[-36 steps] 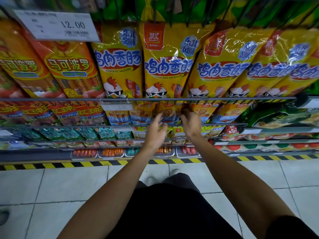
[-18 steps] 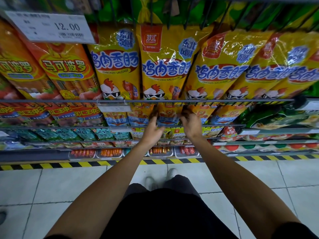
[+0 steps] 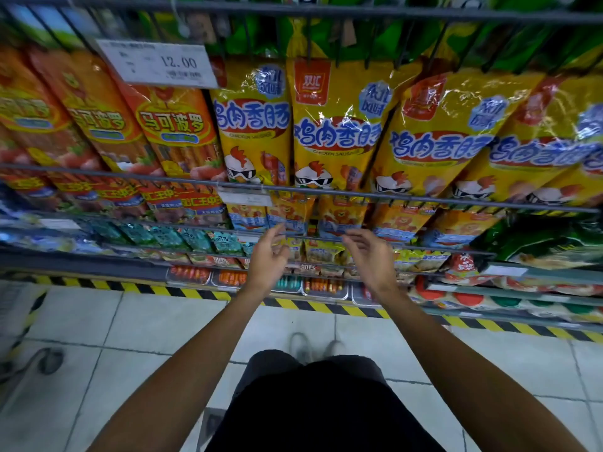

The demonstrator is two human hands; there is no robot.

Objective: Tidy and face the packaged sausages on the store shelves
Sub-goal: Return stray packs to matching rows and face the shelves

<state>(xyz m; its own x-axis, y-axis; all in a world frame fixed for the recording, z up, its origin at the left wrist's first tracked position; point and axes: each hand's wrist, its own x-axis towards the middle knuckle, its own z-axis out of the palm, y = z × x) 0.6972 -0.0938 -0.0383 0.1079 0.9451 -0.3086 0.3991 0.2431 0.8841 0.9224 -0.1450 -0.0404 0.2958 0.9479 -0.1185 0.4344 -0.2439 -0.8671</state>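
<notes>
Both hands empty, fingers loosely spread: left hand [image 3: 268, 260], right hand [image 3: 370, 256], hovering before small orange sausage packs [image 3: 339, 216] on shelf under wire rail [image 3: 326, 190]. Packs likely light, soft, crinkly, slippery film; best pinched at side edges, squared label-forward.

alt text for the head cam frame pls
Both hands, left hand and right hand, hover open and empty before small orange sausage packs on a wire shelf. Yellow chicken sausage bags stand above, beside a 12.00 price tag.
</notes>
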